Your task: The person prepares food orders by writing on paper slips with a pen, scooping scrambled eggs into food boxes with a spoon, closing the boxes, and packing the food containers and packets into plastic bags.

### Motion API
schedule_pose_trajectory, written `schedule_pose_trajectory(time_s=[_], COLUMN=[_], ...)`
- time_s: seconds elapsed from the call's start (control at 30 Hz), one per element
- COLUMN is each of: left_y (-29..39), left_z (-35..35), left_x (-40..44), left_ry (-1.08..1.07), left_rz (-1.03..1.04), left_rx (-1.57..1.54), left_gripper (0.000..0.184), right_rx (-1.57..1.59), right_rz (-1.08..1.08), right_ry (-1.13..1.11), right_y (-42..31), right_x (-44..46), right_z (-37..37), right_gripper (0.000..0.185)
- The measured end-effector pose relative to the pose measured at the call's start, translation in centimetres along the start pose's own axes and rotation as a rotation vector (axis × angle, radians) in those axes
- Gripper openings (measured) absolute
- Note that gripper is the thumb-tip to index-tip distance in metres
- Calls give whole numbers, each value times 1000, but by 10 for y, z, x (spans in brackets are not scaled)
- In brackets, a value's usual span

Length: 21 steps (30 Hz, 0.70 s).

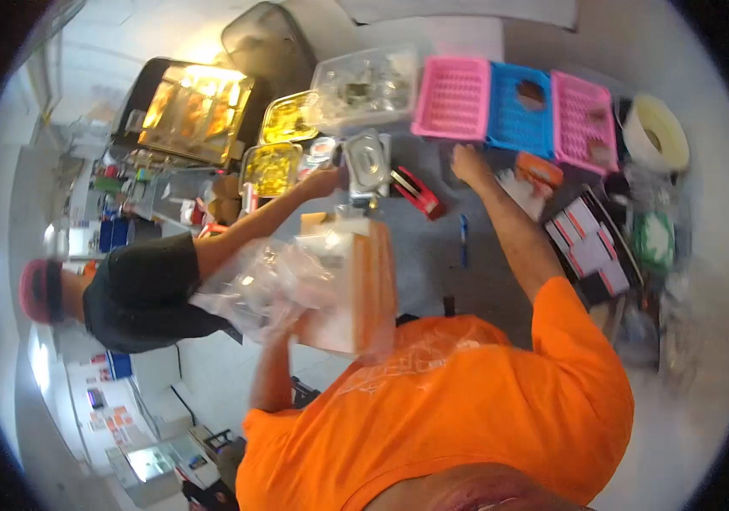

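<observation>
At the left of my body, my left hand (pixel 282 322) is closed on a clear plastic bag (pixel 266 277). The bag lies against and partly over a stack of flat cardboard pieces (pixel 347 285), held upright above the table's near edge. My right hand (pixel 466 162) reaches to the far side of the table, just below a pink basket (pixel 454 98). Its fingers are curled down near the dark tabletop; whatever is in them is too small to make out. A red and black stapler (pixel 418 192) and a blue pen (pixel 464 241) lie left of my right forearm.
A co-worker in black (pixel 147 289) stands at left, reaching toward foil trays (pixel 368 162). At the back are a clear tub (pixel 364 85), yellow-filled containers (pixel 271 169), a lit food warmer (pixel 194 111), a blue basket (pixel 520 106) and a white bowl (pixel 655 132). Labels (pixel 586 243) lie right.
</observation>
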State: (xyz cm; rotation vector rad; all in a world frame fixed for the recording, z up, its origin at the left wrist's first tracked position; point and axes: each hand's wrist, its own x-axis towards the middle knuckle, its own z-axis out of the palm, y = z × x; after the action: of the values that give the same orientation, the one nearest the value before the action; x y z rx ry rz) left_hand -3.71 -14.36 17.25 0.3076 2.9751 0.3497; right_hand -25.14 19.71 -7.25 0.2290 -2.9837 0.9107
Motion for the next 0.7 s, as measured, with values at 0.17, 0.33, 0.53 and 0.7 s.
schedule_pose_trajectory(time_s=[0.17,0.33,0.53,0.7], left_y=[11,25,21,13], left_z=[129,180,201,208], left_x=[-36,-28,-24,-27], left_ry=[58,122,167,220], left_rz=[2,49,130,178], left_rx=[-37,-15,23,10], left_gripper=[31,34,37,40], right_rx=[-86,22,-158,87], right_rz=[-146,95,-148,-93], right_ry=[-107,-129,26,257], right_y=[94,75,23,3], right_x=[67,47,28,4], right_z=[128,95,38,9], right_gripper=[26,16,17,16])
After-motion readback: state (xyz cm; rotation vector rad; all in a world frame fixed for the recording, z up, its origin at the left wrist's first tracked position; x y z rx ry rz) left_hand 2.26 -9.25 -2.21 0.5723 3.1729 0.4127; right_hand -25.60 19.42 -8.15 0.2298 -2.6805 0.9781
